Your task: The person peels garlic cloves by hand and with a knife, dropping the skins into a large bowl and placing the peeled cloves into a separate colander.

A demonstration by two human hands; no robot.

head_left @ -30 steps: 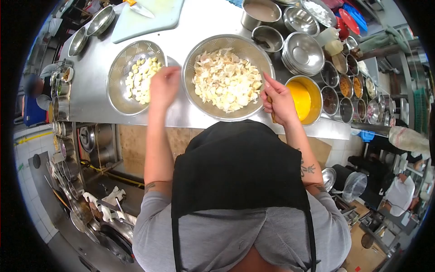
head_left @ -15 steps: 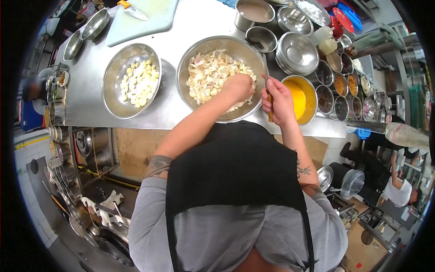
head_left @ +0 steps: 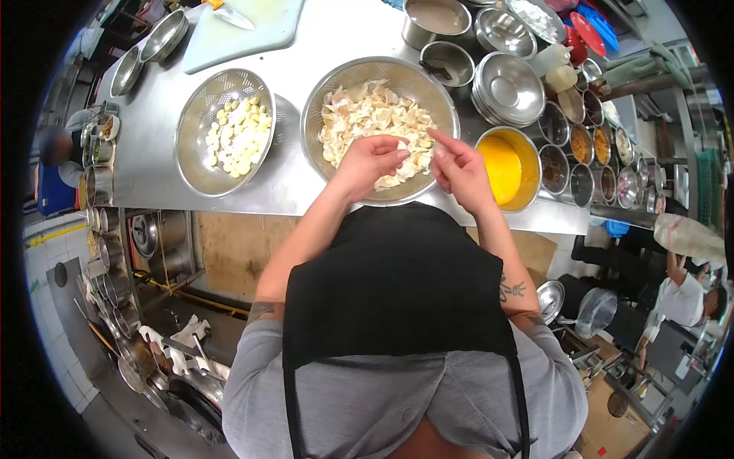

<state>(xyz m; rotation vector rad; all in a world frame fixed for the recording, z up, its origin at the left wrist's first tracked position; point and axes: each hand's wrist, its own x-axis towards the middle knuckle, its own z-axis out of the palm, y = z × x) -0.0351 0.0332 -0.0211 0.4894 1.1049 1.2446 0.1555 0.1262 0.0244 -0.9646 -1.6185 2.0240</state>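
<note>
My left hand [head_left: 373,164] is over the near part of a perforated metal colander [head_left: 317,92]. Its thumb and fingers pinch what looks like a pale garlic clove [head_left: 403,145]. Below lie garlic cloves and papery skins [head_left: 375,115] in a heap. My right hand [head_left: 464,172] is at the colander's right edge, fingers curled and index finger pointing toward the left hand. The small knife seen in it earlier is mostly hidden by the hand now. A second colander [head_left: 191,164] on the left holds peeled garlic cloves [head_left: 241,134].
Right of my right hand stands a metal pot [head_left: 531,180] of yellow liquid. Stacked steel bowls [head_left: 511,86] and several filled containers crowd the right. A cutting board [head_left: 260,34] with an orange-handled knife [head_left: 233,15] lies at the back left. Another person [head_left: 680,298] is at far right.
My left hand has lifted from the heap and drawn back to the left, now pinching. My right hand has turned, so the knife blade and handle no longer show plainly.
</note>
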